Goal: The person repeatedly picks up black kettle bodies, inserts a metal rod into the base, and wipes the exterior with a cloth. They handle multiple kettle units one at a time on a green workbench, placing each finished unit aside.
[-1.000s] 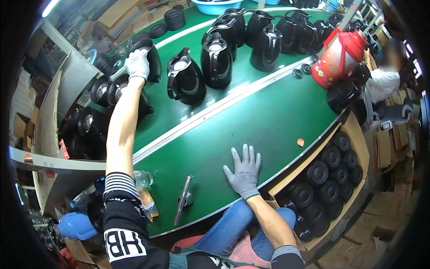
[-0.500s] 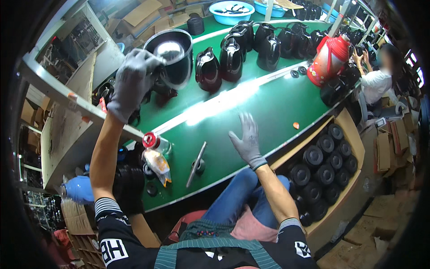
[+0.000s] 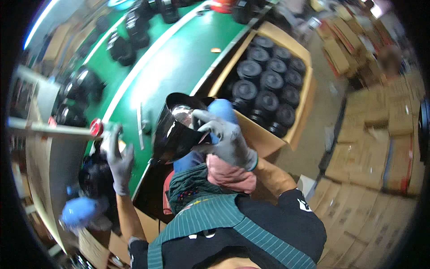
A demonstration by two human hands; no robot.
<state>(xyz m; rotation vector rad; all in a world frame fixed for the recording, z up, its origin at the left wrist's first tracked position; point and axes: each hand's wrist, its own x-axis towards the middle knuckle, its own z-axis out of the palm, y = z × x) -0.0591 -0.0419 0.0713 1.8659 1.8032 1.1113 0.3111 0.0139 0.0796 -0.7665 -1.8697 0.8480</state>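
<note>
Black pot (image 3: 175, 132): left of the carton (image 3: 307, 101), tilted, its mouth upward; whether anything supports it, I cannot tell.
Right hand (image 3: 226, 141): holding the pot by the rim on its carton-facing side.
Left hand (image 3: 119, 163): fingers apart, seemingly empty, farther left of the carton.
Slip risk: smooth glove on glossy rim; a one-sided grip might let the pot swing or drop.
Knock risk: drifting carton-ward could strike its wall.
</note>
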